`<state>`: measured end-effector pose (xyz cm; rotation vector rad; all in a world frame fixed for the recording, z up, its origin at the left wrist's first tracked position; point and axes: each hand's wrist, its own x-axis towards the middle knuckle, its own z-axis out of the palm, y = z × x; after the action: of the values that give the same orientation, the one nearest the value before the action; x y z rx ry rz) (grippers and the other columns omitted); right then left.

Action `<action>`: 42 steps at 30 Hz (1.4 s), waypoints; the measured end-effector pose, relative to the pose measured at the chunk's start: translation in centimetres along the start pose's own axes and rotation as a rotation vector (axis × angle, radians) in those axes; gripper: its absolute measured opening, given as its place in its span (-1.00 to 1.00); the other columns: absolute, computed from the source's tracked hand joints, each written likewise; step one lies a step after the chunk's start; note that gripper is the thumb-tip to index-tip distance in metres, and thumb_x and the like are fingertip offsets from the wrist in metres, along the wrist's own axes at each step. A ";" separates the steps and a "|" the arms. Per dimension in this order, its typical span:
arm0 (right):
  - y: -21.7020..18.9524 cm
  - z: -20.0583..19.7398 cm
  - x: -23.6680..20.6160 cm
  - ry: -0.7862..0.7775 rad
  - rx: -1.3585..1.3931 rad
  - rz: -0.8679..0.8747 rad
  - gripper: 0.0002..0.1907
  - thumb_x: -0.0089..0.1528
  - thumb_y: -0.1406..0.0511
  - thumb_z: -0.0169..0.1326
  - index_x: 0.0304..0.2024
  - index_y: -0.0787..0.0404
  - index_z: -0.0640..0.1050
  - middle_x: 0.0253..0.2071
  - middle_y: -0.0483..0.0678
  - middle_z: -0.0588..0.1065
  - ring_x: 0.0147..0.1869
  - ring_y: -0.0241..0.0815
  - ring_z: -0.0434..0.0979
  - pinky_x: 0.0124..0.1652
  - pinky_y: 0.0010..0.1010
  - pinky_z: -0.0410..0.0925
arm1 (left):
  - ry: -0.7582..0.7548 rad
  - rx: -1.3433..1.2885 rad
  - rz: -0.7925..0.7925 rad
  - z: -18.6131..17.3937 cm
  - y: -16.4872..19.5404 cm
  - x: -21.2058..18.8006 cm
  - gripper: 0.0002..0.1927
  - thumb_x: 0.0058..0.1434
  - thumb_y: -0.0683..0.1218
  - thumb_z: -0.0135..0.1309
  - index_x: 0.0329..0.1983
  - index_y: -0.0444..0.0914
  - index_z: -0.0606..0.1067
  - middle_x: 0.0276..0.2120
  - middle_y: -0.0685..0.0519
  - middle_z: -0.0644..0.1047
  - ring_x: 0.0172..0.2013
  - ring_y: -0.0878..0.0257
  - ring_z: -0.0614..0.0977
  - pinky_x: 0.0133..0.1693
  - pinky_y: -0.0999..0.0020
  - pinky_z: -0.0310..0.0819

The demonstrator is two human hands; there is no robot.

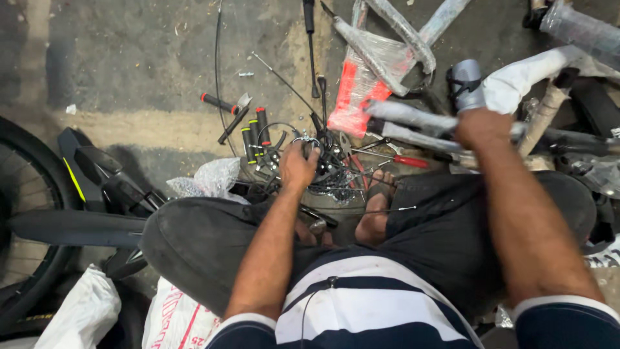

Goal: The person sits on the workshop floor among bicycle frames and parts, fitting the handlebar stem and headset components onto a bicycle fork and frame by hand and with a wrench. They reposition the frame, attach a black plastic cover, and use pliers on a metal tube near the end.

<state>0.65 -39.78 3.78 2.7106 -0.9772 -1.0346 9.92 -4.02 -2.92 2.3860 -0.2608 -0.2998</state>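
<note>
I sit on the ground with my knees bent. My left hand (298, 165) reaches down into a heap of tools and tangled wire (336, 169) in front of me, fingers closed around a small metal part there. Off to the right, a plastic-wrapped bicycle frame tube (413, 119) is gripped in my right hand (483, 126). Several pliers with black and red handles (255, 134) lie just left of my left hand. A red-handled screwdriver (403, 159) rests between my hands.
A black bicycle wheel (22, 194) and mudguard (71, 227) lie at the left. White plastic bags (84, 313) sit at the lower left. More wrapped frame tubes (387, 39) and a red wrapped piece (354, 97) stretch across the top right. Thin cables (217, 64) trail over the concrete floor.
</note>
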 end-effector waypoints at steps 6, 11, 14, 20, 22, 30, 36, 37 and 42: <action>6.8 -2.0 -1.8 0.349 0.421 -0.177 -0.49 0.12 0.16 0.34 0.10 0.13 0.62 -0.06 0.14 0.61 0.02 0.07 0.56 -0.01 -0.09 0.37 | -0.089 -0.063 0.036 0.9 1.6 -0.3 -0.59 0.19 0.11 0.23 -0.08 -0.28 0.58 -0.16 -0.16 0.60 -0.09 -0.12 0.62 -0.03 0.02 0.46; 4.8 -5.4 -5.2 0.440 1.324 -0.363 -0.81 0.24 0.40 0.37 -0.19 0.29 0.59 -0.23 0.01 0.53 -0.19 -0.28 0.48 -0.14 -0.38 0.36 | -0.297 -0.202 0.108 2.2 4.2 -1.2 -0.53 0.18 0.12 0.21 -0.02 -0.32 0.57 -0.18 -0.17 0.62 -0.16 -0.04 0.66 -0.11 0.14 0.52; 1.8 -9.0 -6.9 0.552 1.824 -0.739 -0.77 0.26 0.48 0.29 -0.08 0.22 0.55 -0.14 -0.14 0.54 -0.07 -0.27 0.54 -0.02 -0.39 0.41 | -0.405 -0.418 0.124 2.5 5.1 -1.5 -0.47 0.19 0.13 0.19 0.08 -0.32 0.52 -0.13 -0.11 0.67 -0.09 0.08 0.73 -0.05 0.27 0.56; -3.8 -12.4 -10.2 0.385 2.410 -1.071 -0.91 0.40 0.36 0.09 -0.05 0.17 0.47 -0.29 -0.10 0.40 -0.14 -0.16 0.39 0.08 -0.13 0.35 | -0.608 -1.400 -0.257 0.6 7.6 -1.4 -0.32 0.36 0.29 -0.10 0.37 -0.22 0.32 0.19 -0.13 0.54 0.18 0.02 0.58 0.20 0.13 0.39; -5.9 -11.5 -10.9 0.201 2.556 -1.070 -0.87 0.51 0.26 -0.03 -0.08 0.19 0.43 -0.27 -0.09 0.37 -0.10 -0.13 0.37 0.16 -0.07 0.31 | -0.418 -1.751 -0.059 -1.2 8.7 -0.1 -0.32 0.35 0.29 -0.16 0.42 -0.15 0.26 0.29 -0.05 0.46 0.26 0.07 0.50 0.27 0.11 0.28; -15.8 -1.5 -11.1 -0.490 2.456 -0.391 -0.47 0.38 -0.04 -0.29 0.03 0.20 0.50 -0.06 0.01 0.59 0.03 -0.03 0.55 0.08 -0.02 0.37 | 0.019 -2.037 0.427 -11.7 7.8 5.4 -0.61 0.61 0.10 -0.08 -0.31 -0.22 0.39 -0.39 0.04 0.44 -0.23 0.13 0.49 0.10 0.04 0.39; -17.4 3.5 -11.3 -0.525 1.729 -0.603 -0.63 0.30 0.17 0.13 0.00 0.32 0.52 -0.13 0.08 0.57 -0.05 0.00 0.57 -0.03 -0.19 0.42 | 0.102 -1.604 0.142 -14.4 8.2 6.9 -0.67 0.39 0.01 0.10 -0.46 -0.21 0.38 -0.56 0.13 0.37 -0.45 0.30 0.46 -0.25 0.26 0.46; -17.1 3.2 -11.4 -0.476 1.723 -0.602 -0.62 0.27 0.17 0.16 0.00 0.32 0.52 -0.14 0.07 0.58 -0.06 0.01 0.58 -0.04 -0.21 0.43 | 0.097 -1.504 0.107 -14.8 8.1 7.2 -0.65 0.38 0.02 0.10 -0.48 -0.21 0.38 -0.56 0.13 0.38 -0.44 0.29 0.50 -0.28 0.26 0.47; -15.0 -1.7 -11.6 0.651 1.021 -0.875 -0.52 0.25 0.09 0.19 0.06 0.29 0.52 -0.09 0.04 0.58 0.01 0.00 0.55 0.02 -0.25 0.39 | 0.094 -1.485 0.013 -16.2 6.9 8.6 -0.64 0.33 0.07 0.17 -0.46 -0.21 0.38 -0.57 0.12 0.39 -0.48 0.26 0.55 -0.29 0.20 0.57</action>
<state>3.19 -21.24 7.43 3.9571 -0.1180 0.6464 22.01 -1.17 12.26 0.9229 0.0282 -0.2328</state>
